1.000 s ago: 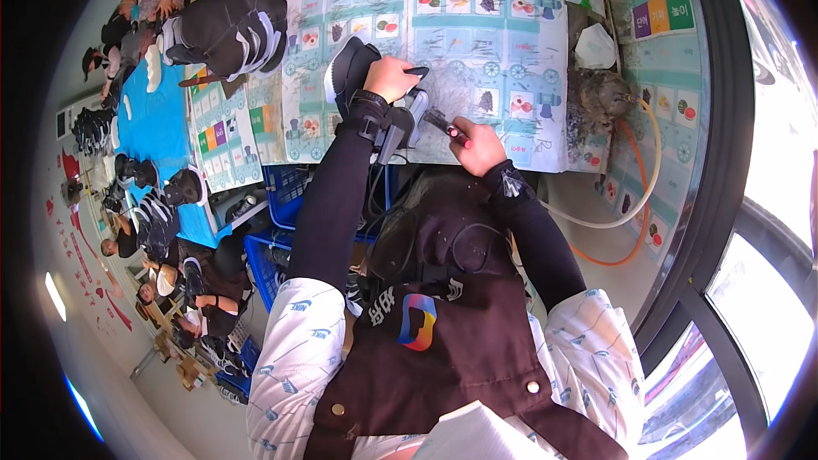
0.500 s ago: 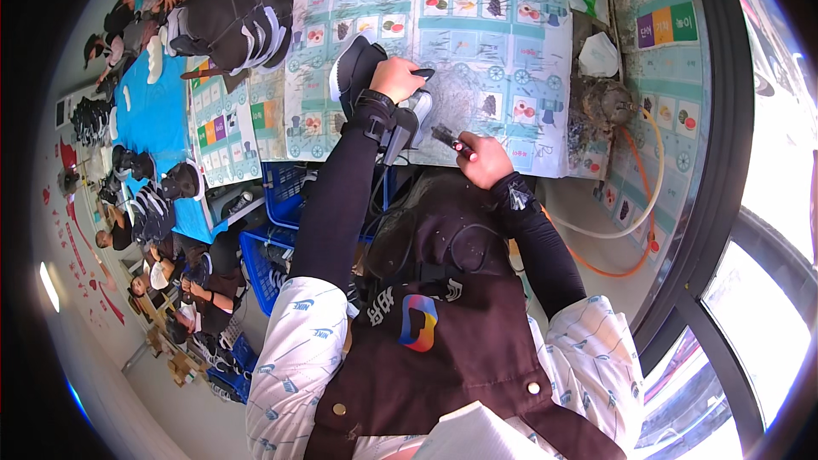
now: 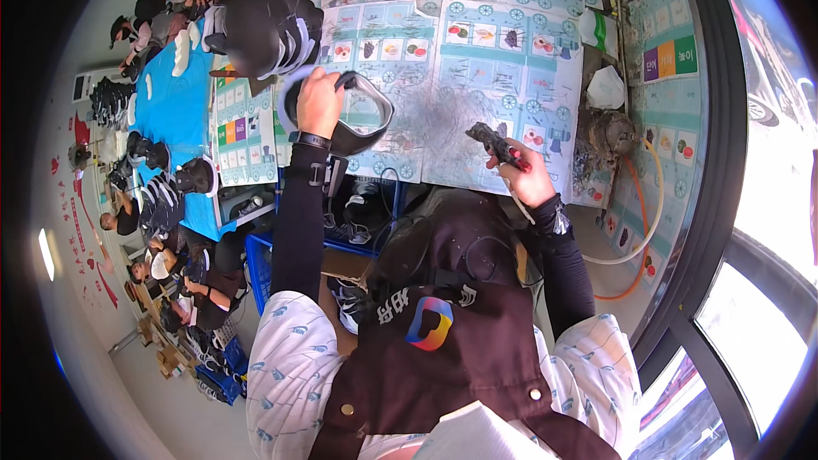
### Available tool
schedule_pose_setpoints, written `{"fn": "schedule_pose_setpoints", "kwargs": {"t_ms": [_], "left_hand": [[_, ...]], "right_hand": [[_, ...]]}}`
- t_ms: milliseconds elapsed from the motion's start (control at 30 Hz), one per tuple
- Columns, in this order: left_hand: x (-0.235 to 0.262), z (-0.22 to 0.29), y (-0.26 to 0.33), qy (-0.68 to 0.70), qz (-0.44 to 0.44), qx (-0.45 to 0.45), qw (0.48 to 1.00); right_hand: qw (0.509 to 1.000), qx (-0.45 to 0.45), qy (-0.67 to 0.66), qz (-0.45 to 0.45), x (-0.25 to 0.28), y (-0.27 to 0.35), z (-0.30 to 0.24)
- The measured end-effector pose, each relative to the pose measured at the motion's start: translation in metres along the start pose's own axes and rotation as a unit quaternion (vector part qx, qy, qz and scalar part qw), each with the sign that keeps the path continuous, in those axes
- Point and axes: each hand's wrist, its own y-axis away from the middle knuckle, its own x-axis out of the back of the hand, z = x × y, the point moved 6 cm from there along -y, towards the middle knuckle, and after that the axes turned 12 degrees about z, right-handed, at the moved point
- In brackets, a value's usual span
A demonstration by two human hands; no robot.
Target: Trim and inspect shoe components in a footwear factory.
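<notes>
My left hand (image 3: 319,104) is closed on a black shoe (image 3: 348,138) with a pale sole. It holds the shoe at the table's near edge, and the shoe's rounded opening faces up and to the right. My right hand (image 3: 530,179) grips a slim brush-like tool (image 3: 496,141) with a dark, ragged head and a red part by the fingers. That tool points up and left over the table, apart from the shoe. Below the right hand hangs a thin pale strip (image 3: 520,203). A dark smudge marks the table covering (image 3: 460,119) between my hands.
Dark shoes (image 3: 268,30) stand bunched at the back left. A round metal fitting (image 3: 615,129) with an orange hose (image 3: 632,175) and a clear hose is at the right, near a crumpled white wad (image 3: 606,88). A blue crate (image 3: 258,277) holds shoes below. People sit far left.
The shoe has moved left with my left hand and turned, so its opening shows. My right hand has shifted right and down, carrying the tool away from the shoe.
</notes>
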Motion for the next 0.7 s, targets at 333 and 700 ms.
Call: {"fn": "schedule_pose_setpoints", "kwargs": {"t_ms": [333,700], "left_hand": [[-0.081,0.124,0.039,0.252,0.034,0.072,0.964],[-0.083,0.104,0.064,0.274,0.031,0.112,0.955]], "right_hand": [[0.981,0.087,0.173,0.031,-0.026,-0.030,0.016],[0.964,0.070,0.257,0.015,-0.061,-0.062,0.050]]}}
